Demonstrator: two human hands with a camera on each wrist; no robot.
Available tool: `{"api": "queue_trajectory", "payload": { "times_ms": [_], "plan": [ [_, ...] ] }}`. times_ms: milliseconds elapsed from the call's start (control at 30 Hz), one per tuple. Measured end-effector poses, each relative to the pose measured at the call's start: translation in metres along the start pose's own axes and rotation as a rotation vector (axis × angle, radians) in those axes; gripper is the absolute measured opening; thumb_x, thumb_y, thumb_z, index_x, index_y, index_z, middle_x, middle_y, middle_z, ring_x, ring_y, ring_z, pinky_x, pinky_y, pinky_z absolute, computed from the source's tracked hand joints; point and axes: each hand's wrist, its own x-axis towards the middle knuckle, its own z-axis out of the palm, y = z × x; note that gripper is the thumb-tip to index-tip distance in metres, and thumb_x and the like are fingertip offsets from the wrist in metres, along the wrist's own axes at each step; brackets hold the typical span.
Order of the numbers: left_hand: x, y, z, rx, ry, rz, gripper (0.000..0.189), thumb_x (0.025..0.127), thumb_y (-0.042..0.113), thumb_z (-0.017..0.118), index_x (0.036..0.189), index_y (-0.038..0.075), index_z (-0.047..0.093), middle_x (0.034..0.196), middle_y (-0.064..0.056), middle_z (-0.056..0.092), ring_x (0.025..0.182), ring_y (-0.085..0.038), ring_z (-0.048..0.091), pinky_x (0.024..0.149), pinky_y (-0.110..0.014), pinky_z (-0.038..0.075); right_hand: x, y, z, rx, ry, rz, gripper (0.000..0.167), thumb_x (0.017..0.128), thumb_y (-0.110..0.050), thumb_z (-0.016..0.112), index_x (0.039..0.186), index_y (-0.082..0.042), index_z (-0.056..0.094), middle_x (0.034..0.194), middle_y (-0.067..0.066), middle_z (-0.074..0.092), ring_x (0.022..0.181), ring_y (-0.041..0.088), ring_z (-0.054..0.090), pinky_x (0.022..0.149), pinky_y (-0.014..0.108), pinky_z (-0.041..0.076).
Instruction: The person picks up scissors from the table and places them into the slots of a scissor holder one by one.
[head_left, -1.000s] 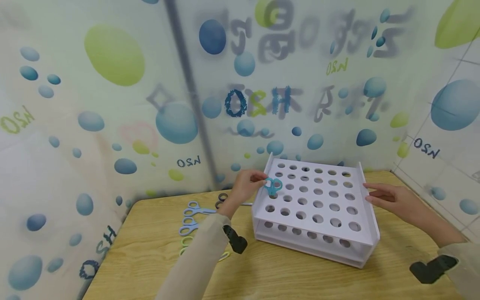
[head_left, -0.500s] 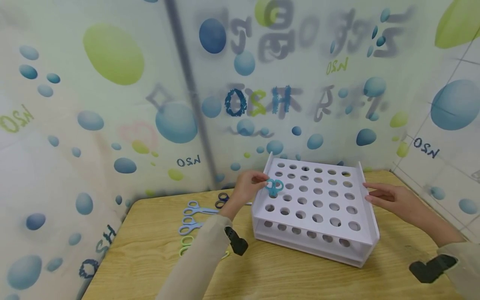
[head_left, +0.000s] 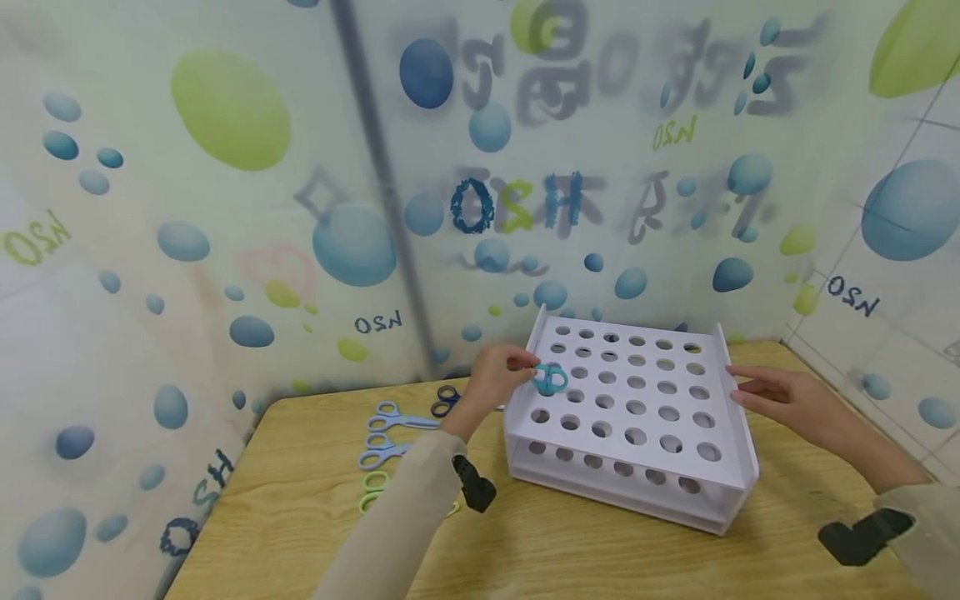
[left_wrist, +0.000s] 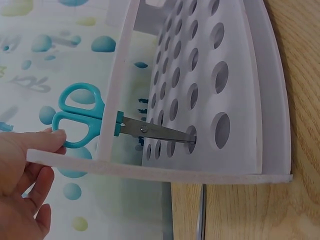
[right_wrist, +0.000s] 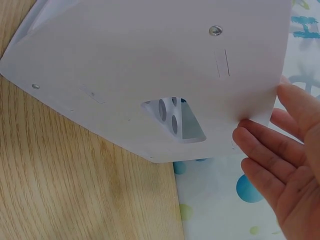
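Observation:
My left hand (head_left: 497,382) pinches one handle loop of teal scissors (head_left: 551,379), near the left side of a white rack (head_left: 621,433) with rows of round holes. In the left wrist view, the scissors' blades (left_wrist: 155,133) pass down through the top plate. Their tip sits at a hole in the plate below, while the handles stand above the top plate. At the rack's right side panel (right_wrist: 150,55), my right hand (head_left: 787,400) touches the panel near its upper edge, fingers mostly straight.
Left of the rack, navy scissors (head_left: 444,402), light blue scissors (head_left: 386,415) and green scissors (head_left: 371,492) lie on the wooden table (head_left: 300,500), partly behind my left arm. A patterned curtain (head_left: 300,167) hangs behind the table.
My left hand has moved slightly right and down with the teal scissors, whose handles now sit lower toward the top plate. My right hand and the rack have stayed in place.

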Motion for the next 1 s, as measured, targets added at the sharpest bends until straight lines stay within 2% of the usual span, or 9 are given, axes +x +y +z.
{"api": "queue_trajectory", "payload": {
  "times_ms": [367, 700, 1000],
  "plan": [
    [-0.002, 0.002, -0.004, -0.035, -0.019, 0.004, 0.014, 0.080, 0.004, 0.070, 0.094, 0.007, 0.072, 0.091, -0.003, 0.067, 0.086, -0.017, 0.060, 0.071, -0.024, 0.050, 0.000, 0.002, 0.000, -0.002, 0.006, -0.005, 0.053, 0.090, -0.026, 0.059, 0.129, 0.007, 0.046, 0.108, 0.025, 0.060, 0.092, 0.034, 0.062, 0.072, 0.043, 0.052],
    [-0.008, 0.002, -0.010, -0.073, -0.008, -0.001, 0.014, 0.083, 0.006, 0.068, 0.096, 0.008, 0.072, 0.094, -0.003, 0.067, 0.087, -0.016, 0.060, 0.073, -0.026, 0.049, 0.000, 0.000, 0.000, 0.004, 0.004, -0.010, 0.051, 0.091, -0.022, 0.059, 0.129, 0.008, 0.045, 0.110, 0.028, 0.058, 0.093, 0.036, 0.061, 0.072, 0.044, 0.051],
    [-0.015, -0.002, -0.019, -0.076, -0.001, 0.037, 0.015, 0.083, 0.008, 0.067, 0.097, 0.007, 0.071, 0.095, -0.004, 0.067, 0.086, -0.017, 0.061, 0.073, -0.028, 0.050, 0.000, 0.001, 0.001, -0.001, 0.017, -0.019, 0.051, 0.090, -0.022, 0.060, 0.128, 0.009, 0.046, 0.109, 0.028, 0.058, 0.091, 0.036, 0.061, 0.072, 0.044, 0.051]
  ]
}}
